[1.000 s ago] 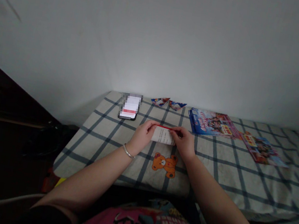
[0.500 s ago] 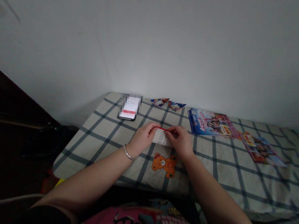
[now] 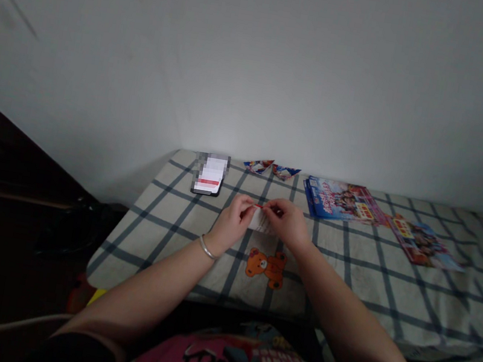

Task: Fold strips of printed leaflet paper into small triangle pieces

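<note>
Between my hands is a small piece of white printed paper (image 3: 261, 223) with a thin red strip along its far edge. My left hand (image 3: 235, 220) pinches the paper's left end between thumb and fingers. At the other end, my right hand (image 3: 287, 222) is closed on the paper near the red edge, its fingertips close to those of the left. The fingers cover both ends of the paper. Just below it lies an orange bear figure (image 3: 265, 267) on the checked cloth.
A phone (image 3: 210, 174) with a lit, blurred screen lies back left. Two folded colourful paper pieces (image 3: 258, 166) stand near the wall (image 3: 258, 73). A stack of printed booklets (image 3: 339, 199) and another booklet (image 3: 427, 241) lie to the right on the checked tablecloth (image 3: 358, 279).
My right hand has shifted slightly left, bringing its fingertips closer to my left hand. Less of the red strip and white paper shows now.
</note>
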A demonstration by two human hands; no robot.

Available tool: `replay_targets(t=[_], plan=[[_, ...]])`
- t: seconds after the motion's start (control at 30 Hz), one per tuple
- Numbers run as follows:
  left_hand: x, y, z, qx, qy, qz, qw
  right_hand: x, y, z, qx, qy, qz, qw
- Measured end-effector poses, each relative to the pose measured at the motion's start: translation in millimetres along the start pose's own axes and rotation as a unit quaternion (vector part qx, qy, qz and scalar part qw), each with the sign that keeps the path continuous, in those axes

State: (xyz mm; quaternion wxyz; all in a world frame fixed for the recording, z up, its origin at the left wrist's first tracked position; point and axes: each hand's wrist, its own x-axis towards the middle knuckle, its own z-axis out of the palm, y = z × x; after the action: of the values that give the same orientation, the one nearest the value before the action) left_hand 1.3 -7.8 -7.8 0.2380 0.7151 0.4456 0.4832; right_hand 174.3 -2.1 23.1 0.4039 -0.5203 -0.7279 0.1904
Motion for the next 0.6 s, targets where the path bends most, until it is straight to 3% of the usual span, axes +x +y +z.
replay_targets(t=[0.27, 0.6], plan=[[7, -8, 0.7, -0.076, -0.031, -0.037, 0.996, 2, 9, -7, 0.057, 0.099, 0.023, 0.993], [9, -4, 0.4, -0.022, -0.036, -0.040, 0.998, -4, 15, -5, 0.040, 0.131, 0.009, 0.991]])
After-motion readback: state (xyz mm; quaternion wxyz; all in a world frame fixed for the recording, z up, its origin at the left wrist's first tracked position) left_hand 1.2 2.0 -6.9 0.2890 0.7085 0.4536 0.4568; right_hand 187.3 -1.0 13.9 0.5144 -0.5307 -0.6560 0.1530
